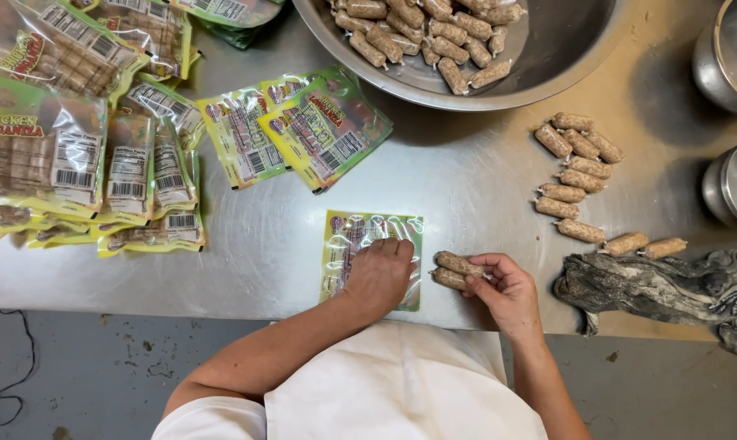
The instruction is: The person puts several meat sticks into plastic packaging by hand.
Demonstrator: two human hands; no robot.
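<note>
— Nearest the body? White apron [401, 383] at the bottom edge, grey floor [83, 358] on either side.

— And the hands? Left hand [378, 273] flat, palm down on an empty clear pouch [360, 236] with a yellow-green border, fingers [397, 248] spread loosely, pressing rather than gripping. Right hand [507, 292] just beside it, fingers curled around two short sausages [456, 270], held side by side at the fingertips.

— Look of those two? Stubby, tan-brown, speckled, in tight casing with pinched ends; touching each other, just right of the pouch, low over the steel counter [458, 179] near its front edge.

— To the right? Crumpled grey cloth [653, 285] lying on the counter edge. Beyond it a loose row of the same sausages [580, 175], about a dozen, lying on bare steel.

— Left side? Heap of filled, sealed pouches [75, 155], overlapping, label side up. Nearer the middle, a few flat empty pouches [303, 130] fanned out.

— Farthest back? Big steel bowl [564, 49] at the top, holding a pile of more sausages [425, 33] bunched against its left side, right half bare. Two steel pots [731, 114] cut off by the right edge; contents not visible.
</note>
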